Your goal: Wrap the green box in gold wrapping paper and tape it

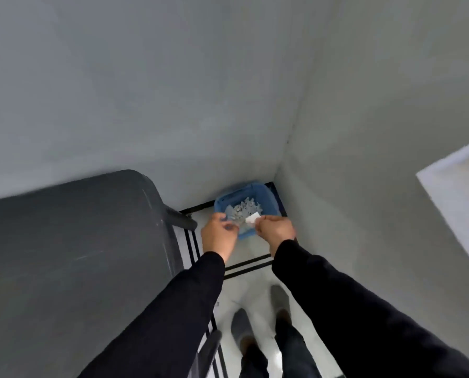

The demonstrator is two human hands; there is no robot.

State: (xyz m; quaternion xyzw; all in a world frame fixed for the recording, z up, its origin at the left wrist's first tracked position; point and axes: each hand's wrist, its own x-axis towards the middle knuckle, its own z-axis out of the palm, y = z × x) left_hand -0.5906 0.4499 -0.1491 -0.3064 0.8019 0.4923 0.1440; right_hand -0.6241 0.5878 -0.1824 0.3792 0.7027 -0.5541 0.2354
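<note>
Over blue bin [266,195] in floor corner, beside grey table [64,241]: right hand [275,230] pinches small white scrap [252,218], probably tape backing, blur hides detail. Left hand [218,233] fingers curled near scrap, grip not clear, cannot tell. Green box and gold paper out of view. Risks: scrap sticks to fingers, won't drop; falls outside bin onto floor; box left unattended, loose flap may spring open

Two plain grey walls [146,85] meet in a corner at one o'clock. The floor [244,301] is pale with black stripes. A dark grey table [72,255] fills nine o'clock. A white ledge [457,186] sits at three o'clock.
</note>
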